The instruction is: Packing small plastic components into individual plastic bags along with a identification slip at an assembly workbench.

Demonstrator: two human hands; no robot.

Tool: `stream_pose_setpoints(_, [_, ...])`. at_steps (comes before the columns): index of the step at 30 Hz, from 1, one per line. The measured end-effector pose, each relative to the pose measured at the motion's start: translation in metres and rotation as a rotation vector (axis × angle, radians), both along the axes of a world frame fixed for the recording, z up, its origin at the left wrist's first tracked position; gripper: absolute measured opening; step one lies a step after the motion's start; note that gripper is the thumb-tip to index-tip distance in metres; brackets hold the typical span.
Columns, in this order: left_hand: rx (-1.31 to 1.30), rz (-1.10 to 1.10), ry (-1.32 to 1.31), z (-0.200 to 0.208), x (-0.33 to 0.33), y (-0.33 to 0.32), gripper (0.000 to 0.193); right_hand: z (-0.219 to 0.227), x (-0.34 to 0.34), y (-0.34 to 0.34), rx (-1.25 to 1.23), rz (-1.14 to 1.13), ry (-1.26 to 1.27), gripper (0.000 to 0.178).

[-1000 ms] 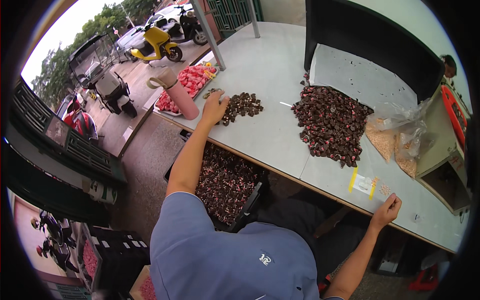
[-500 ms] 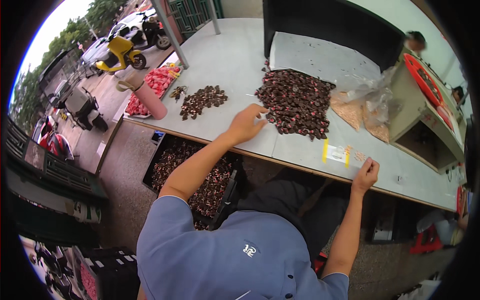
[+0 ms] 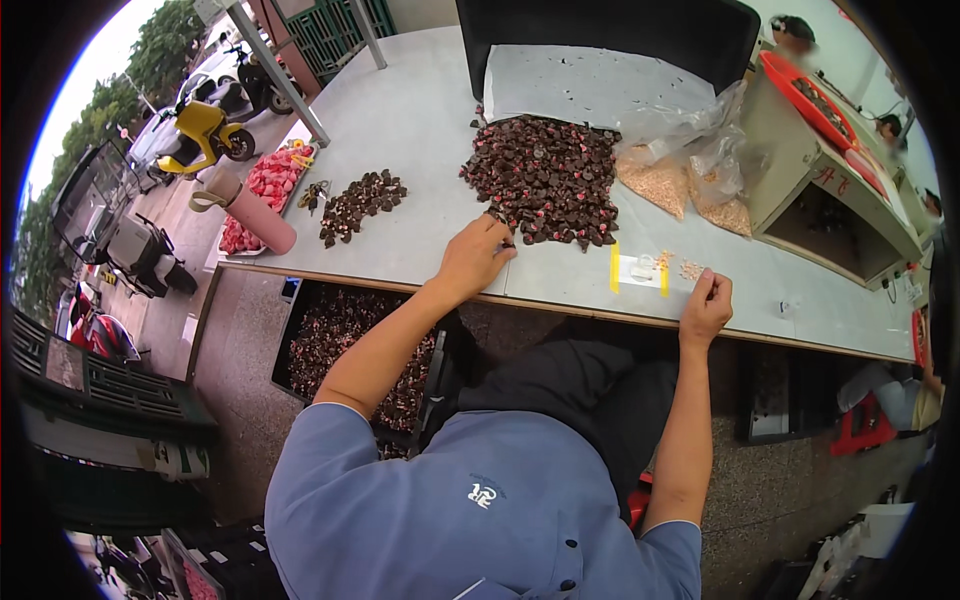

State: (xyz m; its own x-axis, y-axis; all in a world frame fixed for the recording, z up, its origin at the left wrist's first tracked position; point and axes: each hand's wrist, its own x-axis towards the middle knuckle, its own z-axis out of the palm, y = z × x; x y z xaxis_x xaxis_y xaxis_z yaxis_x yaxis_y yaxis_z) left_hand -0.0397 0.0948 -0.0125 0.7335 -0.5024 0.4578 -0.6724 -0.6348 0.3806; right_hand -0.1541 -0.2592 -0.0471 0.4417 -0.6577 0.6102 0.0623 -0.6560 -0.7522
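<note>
A large heap of small dark brown pieces mixed with pink ones (image 3: 545, 180) lies on the grey-white table. At its near left edge is my left hand (image 3: 474, 260), thumb and fingers curled around a small dark piece (image 3: 508, 244). My right hand (image 3: 706, 310) is closed in a pinch above the table's near edge; whatever its fingertips hold is too small to make out. Just left of it lie several small pale pieces (image 3: 690, 270). Beside those is a white card (image 3: 638, 270) with yellow strips at its sides, a small clear item on top.
Clear bags of pale pieces (image 3: 655, 180) lean right of the heap, near a beige box (image 3: 835, 200). A smaller dark pile (image 3: 362, 205), a pink bottle (image 3: 262, 222) and a tray of pink pieces (image 3: 275, 180) are at left. A filled black crate (image 3: 287, 350) sits below the table.
My left hand has closed at the heap's edge, and a dark piece now shows at its fingers, which were apart before. My right hand stays pinched by the pale pieces. The whole view has shifted.
</note>
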Motion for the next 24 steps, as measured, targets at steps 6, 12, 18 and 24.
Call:
stream_pose_setpoints(6, [-0.066, 0.014, 0.211, -0.007, 0.003, 0.009, 0.018, -0.002, 0.001, 0.004, 0.007, -0.003, -0.017, 0.022])
stream_pose_setpoints(12, [-0.159, -0.093, 0.352, -0.009, 0.012, 0.018, 0.019, -0.001, 0.001, 0.001, 0.001, -0.013, -0.038, 0.023])
stream_pose_setpoints(18, [-0.146, -0.138, 0.250, -0.013, 0.009, 0.013, 0.018, -0.004, 0.001, -0.003, -0.002, -0.046, -0.032, 0.022])
stream_pose_setpoints(24, [-0.321, -0.052, 0.216, -0.024, 0.008, 0.020, 0.017, -0.006, 0.005, -0.001, -0.021, -0.052, -0.067, 0.017])
